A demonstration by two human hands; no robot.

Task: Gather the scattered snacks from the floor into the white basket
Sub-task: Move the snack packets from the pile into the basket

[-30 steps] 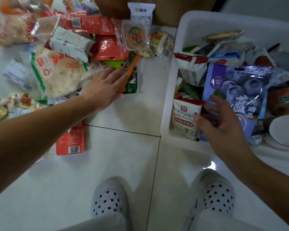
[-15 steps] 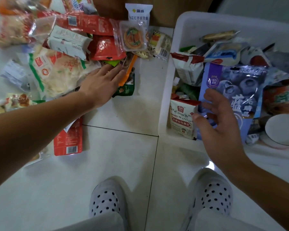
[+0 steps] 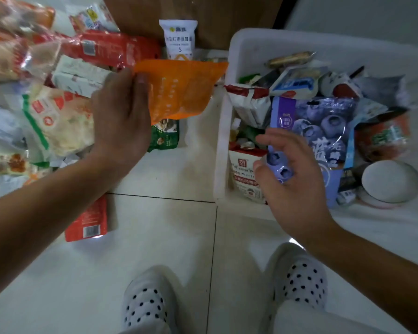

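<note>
My left fingers pinch a flat orange plastic pouch; my right fingers hang relaxed over the white plastic basket.

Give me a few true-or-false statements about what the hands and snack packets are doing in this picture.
1. The left hand holds an orange packet. True.
2. The right hand grips the blue blueberry bag. False: its fingers are spread and loose, curled round nothing, in front of the blue blueberry bag.
3. The white basket is empty. False: many packets lie in the white basket, the blue blueberry bag among them.
4. A green packet lies on the floor, outside the white basket. True.
</note>
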